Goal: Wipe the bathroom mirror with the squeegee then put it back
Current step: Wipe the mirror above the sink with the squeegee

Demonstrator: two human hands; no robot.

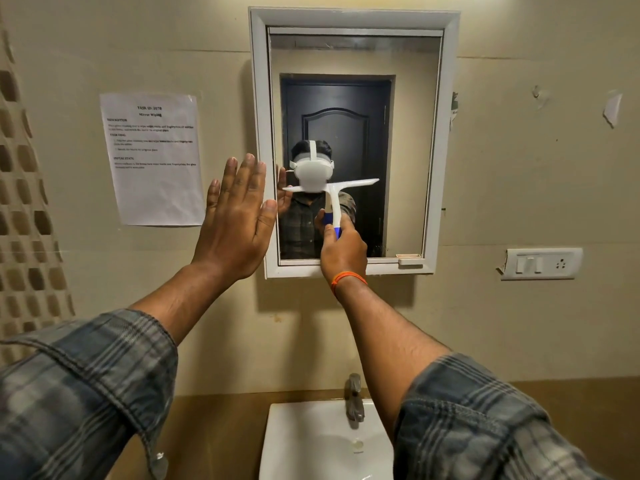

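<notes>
The white-framed bathroom mirror (408, 140) hangs on the beige wall ahead. My right hand (344, 252) grips the blue-and-white handle of the squeegee (333, 197), whose white blade lies roughly level against the lower middle of the glass. My left hand (239, 216) is raised with straight fingers, flat against the mirror frame's left edge, thumb at the glass edge. It holds nothing. An orange band circles my right wrist.
A printed sheet (154, 157) is taped to the wall left of the mirror. A switch and socket plate (542, 263) sits at the right. Below are a white basin (308, 441) and a metal tap (355, 400). Patterned tiles line the far left wall.
</notes>
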